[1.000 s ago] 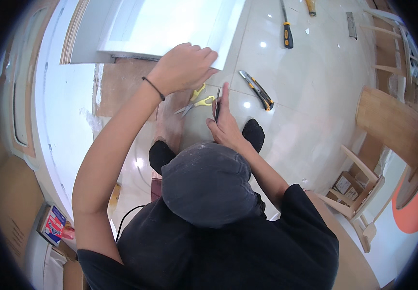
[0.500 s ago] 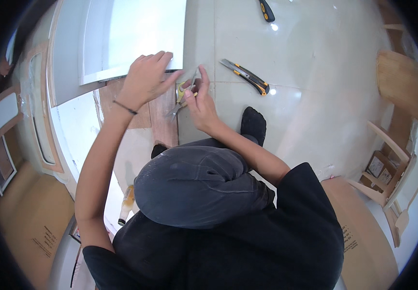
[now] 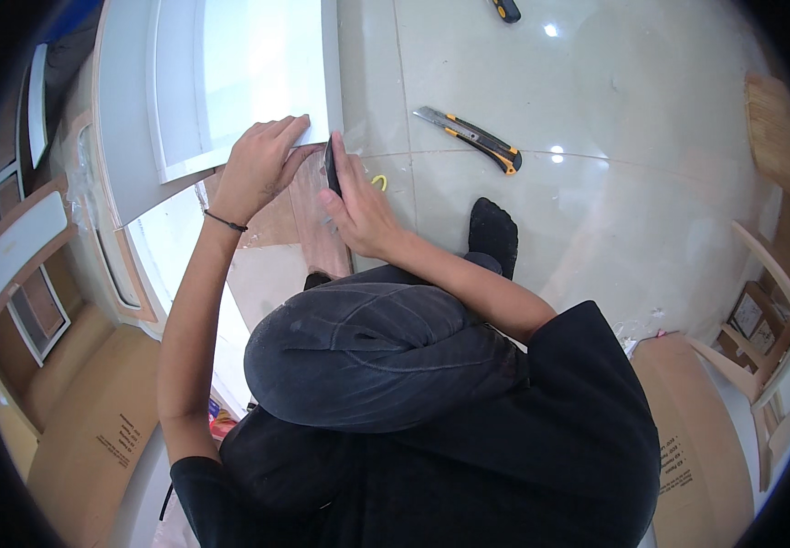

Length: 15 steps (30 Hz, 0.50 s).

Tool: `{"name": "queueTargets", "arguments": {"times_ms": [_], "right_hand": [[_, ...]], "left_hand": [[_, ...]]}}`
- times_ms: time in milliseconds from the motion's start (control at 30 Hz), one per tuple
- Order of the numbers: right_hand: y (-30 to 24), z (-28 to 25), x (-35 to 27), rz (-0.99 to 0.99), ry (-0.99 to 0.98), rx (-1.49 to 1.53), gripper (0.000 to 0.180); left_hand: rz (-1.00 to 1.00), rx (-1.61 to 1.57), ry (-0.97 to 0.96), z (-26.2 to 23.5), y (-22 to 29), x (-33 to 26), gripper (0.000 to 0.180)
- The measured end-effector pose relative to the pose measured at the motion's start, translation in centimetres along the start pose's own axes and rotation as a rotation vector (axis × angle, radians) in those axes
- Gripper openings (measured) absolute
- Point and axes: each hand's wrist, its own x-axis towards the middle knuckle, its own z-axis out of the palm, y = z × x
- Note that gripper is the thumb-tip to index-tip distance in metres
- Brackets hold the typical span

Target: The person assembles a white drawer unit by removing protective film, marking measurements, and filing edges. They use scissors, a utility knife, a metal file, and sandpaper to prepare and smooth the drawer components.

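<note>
The white panel (image 3: pixel 230 82) lies flat on the floor (image 3: pixel 651 237) in front of the crouching person. Its near corner is the place where both hands work. The left hand (image 3: pixel 262 169) presses flat on this corner, fingers spread and open, holding nothing. The right hand (image 3: pixel 358 205) is just right of the corner and is closed around a dark tool (image 3: pixel 331 169), which stands along the right edge of the panel. I cannot tell if a blade is out, because the hand hides most of the tool.

The main risk, I think, comes from how close the two hands are. The left fingers lie almost touching the tool tip, so if the tool slips off the edge toward the left, it can hit them. A slip is likely if the right hand pushes too hard, or if the panel moves on the smooth, shiny floor under the pressure.

Right of the panel corner lies a small yellow piece (image 3: pixel 378 182) on the floor, very near to the right hand. Farther right of the panel lies a utility knife (image 3: pixel 470 140), yellow and black, and it is well apart from the hands. The foot in a black sock (image 3: pixel 493 236) is below this knife; a careless step or a turn of the body can bring the foot on it. Brown cardboard (image 3: pixel 271 219) is under the corner and can slide too.
</note>
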Motion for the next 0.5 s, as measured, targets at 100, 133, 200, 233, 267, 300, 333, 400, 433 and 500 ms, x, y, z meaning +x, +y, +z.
{"name": "queueTargets", "arguments": {"times_ms": [100, 133, 200, 233, 267, 300, 333, 400, 433, 500], "right_hand": [[-0.6, -0.6, 0.1, 0.017, 0.035, 0.052, 0.075], [-0.8, -0.7, 0.1, 0.070, 0.003, 0.015, 0.074], [-1.0, -0.9, 0.2, 0.136, -0.057, -0.066, 0.073], [-1.1, -0.9, 0.2, 0.056, 0.009, -0.054, 0.074], [-1.1, -1.0, 0.3, 0.055, 0.024, -0.049, 0.074], [-1.1, -1.0, 0.4, 0.035, 0.071, -0.046, 0.075], [-1.1, -1.0, 0.5, 0.071, 0.050, -0.067, 0.075], [-1.2, -1.0, 0.7, 0.049, 0.055, -0.098, 0.075], [-1.3, -1.0, 0.7, 0.070, 0.046, -0.149, 0.074], [-1.4, -1.0, 0.8, 0.146, -0.049, -0.256, 0.074]], "left_hand": [[-0.003, 0.010, -0.003, 0.0, 0.0, 0.0, 0.038], [-0.015, 0.012, -0.022, 0.0, 0.0, 0.0, 0.039], [-0.031, 0.024, -0.055, -0.1, 0.0, 0.0, 0.040], [-0.022, 0.026, -0.039, -0.1, 0.0, 0.0, 0.040], [-0.013, 0.021, -0.031, -0.1, -0.1, 0.0, 0.040], [-0.003, 0.012, -0.027, -0.1, -0.1, 0.0, 0.040], [0.013, 0.000, -0.008, 0.0, -0.1, 0.0, 0.039], [0.042, -0.008, 0.039, 0.0, -0.2, -0.1, 0.038], [0.036, -0.006, 0.029, 0.0, -0.2, -0.1, 0.038], [0.037, -0.028, 0.013, 0.1, -0.2, -0.1, 0.037]]}}
